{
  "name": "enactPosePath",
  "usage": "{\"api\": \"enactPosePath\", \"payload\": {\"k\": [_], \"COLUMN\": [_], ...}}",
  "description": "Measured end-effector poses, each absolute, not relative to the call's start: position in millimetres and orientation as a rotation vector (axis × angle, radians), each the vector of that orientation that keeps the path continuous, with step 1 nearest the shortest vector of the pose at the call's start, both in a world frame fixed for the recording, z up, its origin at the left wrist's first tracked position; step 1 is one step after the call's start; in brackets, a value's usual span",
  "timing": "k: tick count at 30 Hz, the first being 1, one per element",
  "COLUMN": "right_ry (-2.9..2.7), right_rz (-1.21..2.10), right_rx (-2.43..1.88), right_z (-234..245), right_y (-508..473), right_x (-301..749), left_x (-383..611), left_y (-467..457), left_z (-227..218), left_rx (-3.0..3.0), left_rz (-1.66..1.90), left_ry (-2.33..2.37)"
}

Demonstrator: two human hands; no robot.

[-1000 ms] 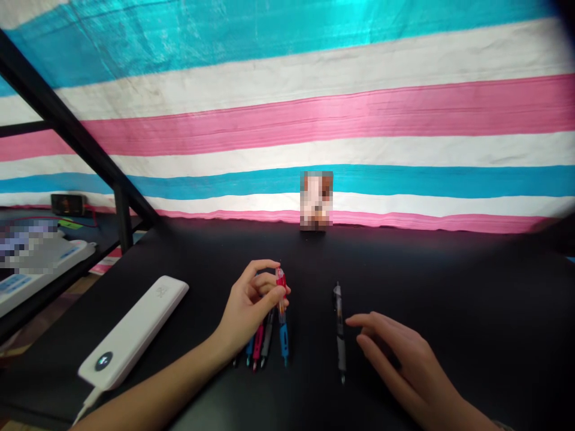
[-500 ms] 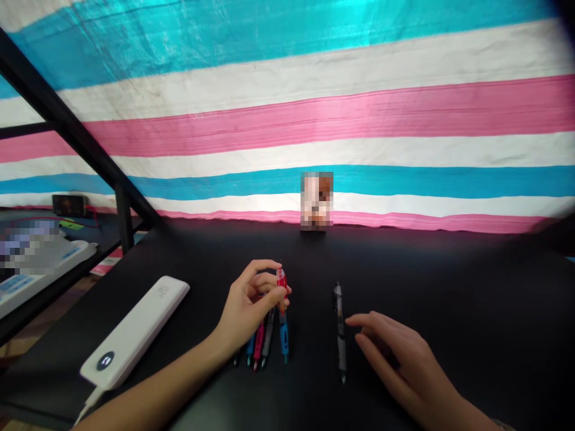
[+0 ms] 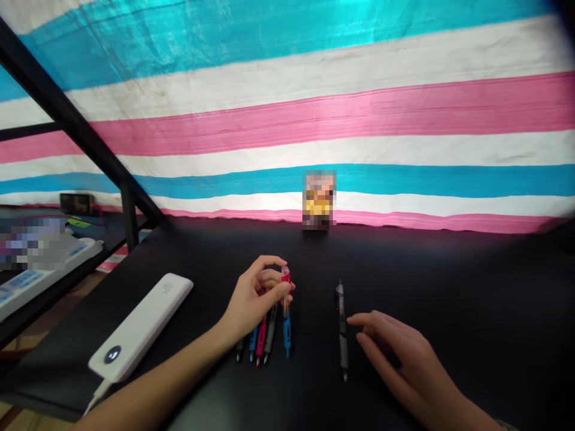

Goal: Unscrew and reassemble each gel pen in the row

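The left hand (image 3: 254, 299) is positioned over the middle of the matte black surface (image 3: 449, 275). Its fingers are closed at the upper end of a slender clear-barrelled pen with a red top and a blue grip (image 3: 287, 332): the thumb bears on the side and the index fingertip is at the top end. The tip of this pen points toward the wearer; contact between tip and surface cannot be determined.

Four pens lie side by side, left of the held pen, with their upper portions covered by the left hand. From left to right: a black pen (image 3: 239, 350), a blue-gripped pen (image 3: 253, 347), a pink-gripped pen (image 3: 261, 341) and a grey-gripped pen (image 3: 270, 340).

A separate slim grey-and-black pen (image 3: 342, 332) lies lengthwise on the surface, right of the held pen and apart from it. The right hand (image 3: 402, 350) is located just beside its right side. The fingers are loosely curved, with thumb and index finger parted, and hold nothing. Whether the index fingertip touches the barrel cannot be determined.

A white rectangular power bank (image 3: 141, 323) lies near the left forearm.
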State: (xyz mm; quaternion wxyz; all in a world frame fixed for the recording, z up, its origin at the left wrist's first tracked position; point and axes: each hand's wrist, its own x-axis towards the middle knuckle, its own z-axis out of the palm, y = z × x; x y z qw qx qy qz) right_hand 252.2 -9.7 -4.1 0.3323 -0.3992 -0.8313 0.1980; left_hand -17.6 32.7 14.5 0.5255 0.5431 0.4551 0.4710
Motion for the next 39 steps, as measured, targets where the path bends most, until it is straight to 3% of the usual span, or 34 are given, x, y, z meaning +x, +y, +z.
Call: {"api": "enactPosePath", "payload": {"k": [22,29,39], "right_ry": [-1.990,-1.870,-1.916], "right_rz": [0.408,0.370,0.394], "right_rx": [-1.058,-1.062,-1.058], "right_z": [-2,1,2], "right_y": [-11,-13,-12], "right_x": [254,255,252], "left_x": [-14,14,23], "left_y": [36,2,-5], "left_z": [-1,-4,6], "left_rx": [2.345,2.993,2.875], "left_rz": [0.814,0.487,0.835], "left_ry": [1.506,0.761,0.503]}}
